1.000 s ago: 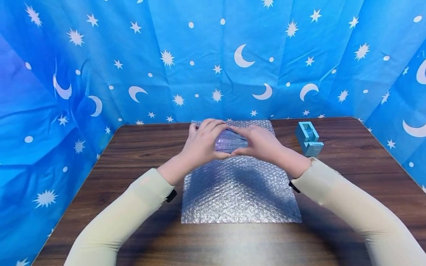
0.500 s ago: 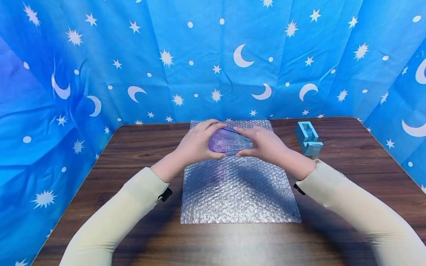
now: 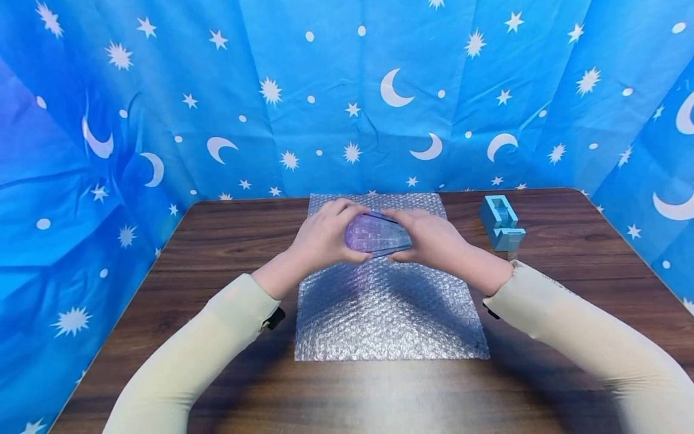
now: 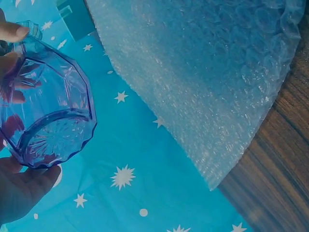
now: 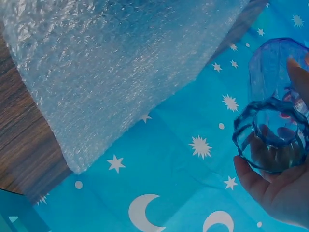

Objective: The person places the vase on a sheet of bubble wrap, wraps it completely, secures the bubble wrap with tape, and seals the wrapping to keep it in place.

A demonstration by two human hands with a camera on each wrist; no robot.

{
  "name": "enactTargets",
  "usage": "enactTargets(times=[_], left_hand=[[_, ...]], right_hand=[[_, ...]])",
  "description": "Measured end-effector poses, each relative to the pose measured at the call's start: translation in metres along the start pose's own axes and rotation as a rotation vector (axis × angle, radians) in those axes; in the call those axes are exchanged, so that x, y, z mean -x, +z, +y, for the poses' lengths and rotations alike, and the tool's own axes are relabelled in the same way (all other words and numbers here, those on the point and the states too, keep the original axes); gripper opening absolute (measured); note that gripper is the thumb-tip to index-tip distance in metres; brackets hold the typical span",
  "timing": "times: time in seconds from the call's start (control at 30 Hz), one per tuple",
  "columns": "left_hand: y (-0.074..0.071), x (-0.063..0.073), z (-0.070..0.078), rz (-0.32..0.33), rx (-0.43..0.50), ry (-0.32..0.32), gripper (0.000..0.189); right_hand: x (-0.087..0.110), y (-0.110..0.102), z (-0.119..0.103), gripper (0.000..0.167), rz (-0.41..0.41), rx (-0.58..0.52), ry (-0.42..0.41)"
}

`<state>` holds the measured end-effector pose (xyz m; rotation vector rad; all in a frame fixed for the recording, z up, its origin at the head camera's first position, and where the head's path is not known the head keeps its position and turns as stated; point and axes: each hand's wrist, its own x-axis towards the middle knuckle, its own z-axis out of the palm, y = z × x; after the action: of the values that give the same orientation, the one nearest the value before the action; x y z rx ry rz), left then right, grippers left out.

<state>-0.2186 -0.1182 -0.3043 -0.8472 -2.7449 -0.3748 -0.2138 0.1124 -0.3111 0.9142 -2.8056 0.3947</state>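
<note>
A faceted, see-through glass vase [image 3: 376,235], purple at its wide end and blue at the narrow one, lies sideways between both hands above a sheet of bubble wrap [image 3: 390,325]. My left hand [image 3: 321,236] grips the wide purple end, thumb on the near side and fingers over the far side. At the narrow blue end, my right hand [image 3: 436,238] holds it with fingers and thumb spread around it. A starburst pattern marks the wide end of the vase [image 4: 63,111] in the left wrist view. The right wrist view shows the scalloped ring of the narrow end.
The bubble wrap lies flat on a dark wooden table [image 3: 217,241], reaching its back edge. To the right stands a light-blue tape dispenser [image 3: 502,226]. A blue curtain [image 3: 325,72] with white moons and stars hangs behind and around the table.
My hands have spread a little apart along the vase, the left shifting left and the right slightly right, so more of the glass shows. Bubble wrap and tape dispenser stay put.
</note>
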Motion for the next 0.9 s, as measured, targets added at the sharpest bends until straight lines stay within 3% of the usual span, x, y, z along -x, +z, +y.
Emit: enactTargets(times=[0.53, 0.9], left_hand=[[-0.003, 0.003, 0.006, -0.055, -0.005, -0.009, 0.082], [0.001, 0.008, 0.009, -0.13, -0.018, 0.043, 0.082]], right_hand=[[0.008, 0.003, 0.003, 0.08, 0.069, 0.01, -0.068], [0.017, 0.008, 0.007, 0.079, -0.003, -0.023, -0.087]])
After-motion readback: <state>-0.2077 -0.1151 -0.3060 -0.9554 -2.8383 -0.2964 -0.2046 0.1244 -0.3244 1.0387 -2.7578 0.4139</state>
